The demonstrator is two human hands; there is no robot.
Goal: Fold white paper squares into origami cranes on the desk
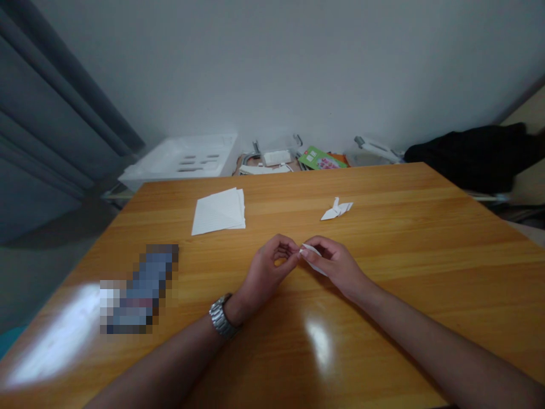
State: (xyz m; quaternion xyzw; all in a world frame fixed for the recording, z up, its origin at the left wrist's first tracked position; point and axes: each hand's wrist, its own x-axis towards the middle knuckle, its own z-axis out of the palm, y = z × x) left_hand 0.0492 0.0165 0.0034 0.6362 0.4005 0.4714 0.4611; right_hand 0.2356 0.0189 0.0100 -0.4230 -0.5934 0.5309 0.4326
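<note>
My right hand [336, 261] grips a small piece of folded white paper [314, 250] between thumb and fingers, just above the wooden table. At the paper's left tip, the thumb and forefinger of my left hand [272, 261] are pinched together; they partly hide that end. A metal-band watch [223, 317] is on my left wrist. Beyond my hands lies a white folded paper bird [337, 209] with its wings spread. To the left of it sits a stack of white paper sheets [218, 211], slightly fanned.
A blurred-out phone-like object [142, 289] lies on the left of the table [409, 227]. Behind the far edge are a white plastic tray [179, 156], a green booklet [317, 158] and assorted small items. Black cloth [472, 156] is heaped at right, and a grey curtain [46, 113] hangs at left.
</note>
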